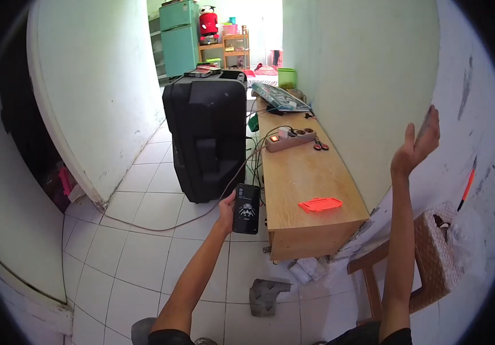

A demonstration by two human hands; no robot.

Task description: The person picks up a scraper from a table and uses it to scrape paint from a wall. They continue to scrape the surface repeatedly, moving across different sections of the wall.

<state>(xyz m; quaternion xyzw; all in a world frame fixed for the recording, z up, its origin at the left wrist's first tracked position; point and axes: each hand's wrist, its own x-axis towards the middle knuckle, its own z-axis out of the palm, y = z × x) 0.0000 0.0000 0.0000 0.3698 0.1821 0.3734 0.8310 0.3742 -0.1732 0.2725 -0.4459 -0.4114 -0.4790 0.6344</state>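
My left hand is closed around the edge of a black smartphone, whose lit screen shows a pale figure on a dark background. On the right, my right hand is raised with its fingers stretched out and the thumb apart, holding nothing, in front of the wall. Between the two arms stands a low wooden table. An orange plastic holder lies near its front end. Farther back on the tabletop are a power strip with a glowing switch and scissors with dark red handles.
A large black speaker stands left of the table, with a cable running over the floor. A brown chair and a bubble-wrapped box are at the right. Grey cloth lies on the tiles. A green refrigerator stands behind.
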